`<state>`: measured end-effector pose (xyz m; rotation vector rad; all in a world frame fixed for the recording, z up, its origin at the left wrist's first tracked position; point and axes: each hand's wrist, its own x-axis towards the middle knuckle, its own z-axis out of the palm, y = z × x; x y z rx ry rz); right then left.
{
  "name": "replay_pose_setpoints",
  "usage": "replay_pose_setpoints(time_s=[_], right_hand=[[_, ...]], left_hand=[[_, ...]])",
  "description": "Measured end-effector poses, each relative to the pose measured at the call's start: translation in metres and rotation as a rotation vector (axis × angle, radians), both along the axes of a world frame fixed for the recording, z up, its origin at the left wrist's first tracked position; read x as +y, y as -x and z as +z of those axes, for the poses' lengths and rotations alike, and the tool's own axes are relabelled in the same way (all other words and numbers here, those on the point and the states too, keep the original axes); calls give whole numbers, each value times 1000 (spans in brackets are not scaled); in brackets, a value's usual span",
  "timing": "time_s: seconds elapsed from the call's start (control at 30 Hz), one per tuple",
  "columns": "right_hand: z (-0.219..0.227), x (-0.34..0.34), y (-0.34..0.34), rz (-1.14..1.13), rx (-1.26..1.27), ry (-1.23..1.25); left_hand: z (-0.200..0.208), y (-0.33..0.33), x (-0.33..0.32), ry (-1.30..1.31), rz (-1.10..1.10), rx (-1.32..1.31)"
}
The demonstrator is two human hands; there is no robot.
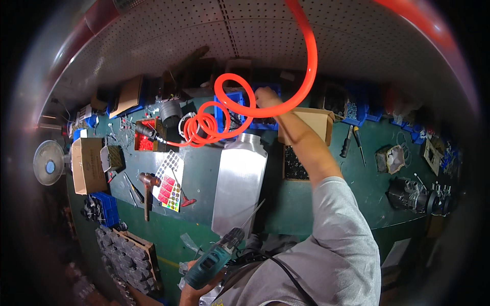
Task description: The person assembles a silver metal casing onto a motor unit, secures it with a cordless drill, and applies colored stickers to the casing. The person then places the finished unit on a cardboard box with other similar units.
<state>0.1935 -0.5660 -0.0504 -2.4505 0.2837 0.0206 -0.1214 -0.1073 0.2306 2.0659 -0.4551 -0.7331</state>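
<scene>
My left hand is wrapped round a teal power drill low in the view, near my body. Its black chuck and long thin bit point up and to the right, over the lower end of a silver metal housing on the bench. My right arm stretches far across the bench, with my right hand at a blue parts bin. Its fingers are too dark and partly hidden to read. Beside it stands a second blue bin with small parts.
A coiled orange air hose hangs before my right hand. On the green bench lie a hammer, a sticker sheet, a screwdriver and an open cardboard box. A black motor-like assembly sits right, a fan left.
</scene>
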Motion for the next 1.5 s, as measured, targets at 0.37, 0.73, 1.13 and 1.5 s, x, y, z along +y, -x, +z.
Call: replay_pose_setpoints(time_s=[0.37, 0.73, 1.13, 1.5], right_hand=[[50, 27, 178, -649, -501, -920], [27, 59, 151, -166, -408, -278], [-9, 53, 51, 104, 103, 351], [26, 36, 98, -291, -189, -768]], left_hand=[[-20, 0, 7, -14, 214, 225], [-26, 0, 3, -33, 117, 55], [-15, 2, -3, -7, 128, 32], [-11, -1, 2, 29, 248, 136]])
